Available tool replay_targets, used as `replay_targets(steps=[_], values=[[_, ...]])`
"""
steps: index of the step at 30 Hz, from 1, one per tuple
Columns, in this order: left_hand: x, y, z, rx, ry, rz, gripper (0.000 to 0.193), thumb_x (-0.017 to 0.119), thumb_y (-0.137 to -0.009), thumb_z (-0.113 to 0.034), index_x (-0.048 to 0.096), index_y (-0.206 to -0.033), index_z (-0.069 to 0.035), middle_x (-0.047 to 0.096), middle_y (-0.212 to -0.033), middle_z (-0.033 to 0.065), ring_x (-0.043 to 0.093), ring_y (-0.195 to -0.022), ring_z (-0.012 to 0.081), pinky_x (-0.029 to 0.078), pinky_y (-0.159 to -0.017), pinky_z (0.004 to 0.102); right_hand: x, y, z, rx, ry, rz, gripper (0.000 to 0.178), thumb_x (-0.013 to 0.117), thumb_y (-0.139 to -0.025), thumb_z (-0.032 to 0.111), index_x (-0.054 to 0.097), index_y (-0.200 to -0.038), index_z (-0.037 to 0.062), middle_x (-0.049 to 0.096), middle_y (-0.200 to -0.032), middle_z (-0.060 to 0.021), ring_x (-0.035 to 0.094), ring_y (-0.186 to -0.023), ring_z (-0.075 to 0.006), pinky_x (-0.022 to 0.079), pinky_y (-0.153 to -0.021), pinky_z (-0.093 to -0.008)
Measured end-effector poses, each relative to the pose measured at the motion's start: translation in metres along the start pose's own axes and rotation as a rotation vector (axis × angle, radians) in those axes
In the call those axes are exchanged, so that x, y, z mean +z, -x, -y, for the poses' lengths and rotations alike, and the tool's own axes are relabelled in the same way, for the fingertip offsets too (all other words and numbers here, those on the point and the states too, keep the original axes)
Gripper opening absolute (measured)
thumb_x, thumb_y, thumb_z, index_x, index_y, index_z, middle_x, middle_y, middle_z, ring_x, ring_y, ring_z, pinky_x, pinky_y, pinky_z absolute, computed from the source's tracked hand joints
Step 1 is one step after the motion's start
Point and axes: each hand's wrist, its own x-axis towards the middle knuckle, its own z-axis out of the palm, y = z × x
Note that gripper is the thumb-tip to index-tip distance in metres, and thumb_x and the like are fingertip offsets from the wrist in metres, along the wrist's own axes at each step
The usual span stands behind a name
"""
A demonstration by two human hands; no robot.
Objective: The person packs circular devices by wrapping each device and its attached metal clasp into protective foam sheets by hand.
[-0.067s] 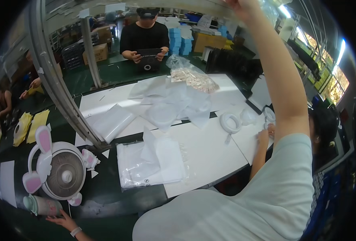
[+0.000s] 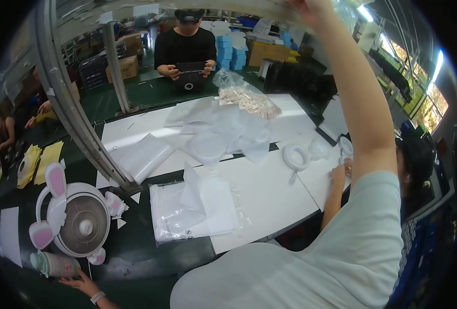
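Note:
At the lower left, my left hand (image 2: 85,285) lies with its fingers apart against the lower side of a bottle (image 2: 62,265) with a pale green cap. The bottle is on its side. Just above it rests a round white fan-like device (image 2: 85,226) with a grey grille, and white-and-pink rabbit ears. My right arm is raised high, and my right hand (image 2: 311,9) is cut off by the top edge, so its fingers are mostly hidden. Nearer the middle is a clear plastic pack of white sheets (image 2: 179,219).
A metal post (image 2: 76,103) rises from the green bench. White boards (image 2: 269,201) carry thin translucent sheets (image 2: 213,136), a white ring (image 2: 296,157) and a clear bag of small pieces (image 2: 251,103). Opposite, a person holds a dark panel (image 2: 189,76); another person's hands work at the right.

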Motion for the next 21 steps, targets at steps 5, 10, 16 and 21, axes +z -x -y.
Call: replay_targets(steps=[5, 10, 16, 21], values=[[0.001, -0.001, 0.000, 0.068, -0.017, -0.017, 0.093, 0.063, -0.091, -0.020, -0.007, -0.149, -0.001, 0.008, -0.152, 0.0312, 0.030, -0.136, 0.0410, 0.030, -0.111, 0.0478, 0.020, -0.001, 0.003, -0.063, 0.257, -0.345, 0.016, 0.041, -0.092, 0.009, 0.052, -0.081, 0.0053, 0.056, -0.066, -0.0048, 0.060, -0.062, -0.0161, 0.053, -0.052, -0.0238], [0.002, -0.003, -0.005, 0.114, -0.082, -0.027, 0.091, 0.063, -0.091, -0.022, -0.004, -0.149, 0.001, 0.006, -0.152, 0.0309, 0.025, -0.138, 0.0401, 0.026, -0.113, 0.0468, 0.090, 0.013, -0.020, -0.249, 0.516, -0.599, 0.016, 0.041, -0.094, 0.008, 0.053, -0.101, 0.0004, 0.064, -0.086, -0.0136, 0.067, -0.076, -0.0210, 0.057, -0.058, -0.0233], [0.005, -0.010, -0.013, 0.129, -0.050, -0.042, 0.092, 0.064, -0.090, -0.026, -0.001, -0.149, 0.003, 0.004, -0.153, 0.0302, 0.021, -0.140, 0.0397, 0.023, -0.114, 0.0465, 0.054, 0.004, -0.002, -0.305, 0.570, -0.556, 0.013, 0.050, -0.095, 0.005, 0.054, -0.105, -0.0016, 0.063, -0.096, -0.0146, 0.067, -0.081, -0.0204, 0.058, -0.067, -0.0212], [-0.008, -0.017, -0.009, -0.068, -0.227, 0.026, 0.095, 0.069, -0.086, -0.029, 0.005, -0.149, 0.002, 0.021, -0.150, 0.0294, 0.032, -0.136, 0.0386, 0.028, -0.112, 0.0469, 0.054, -0.007, -0.015, -0.267, 0.593, -0.505, 0.006, 0.056, -0.092, 0.002, 0.058, -0.098, 0.0006, 0.063, -0.089, -0.0094, 0.064, -0.074, -0.0162, 0.056, -0.065, -0.0204]])
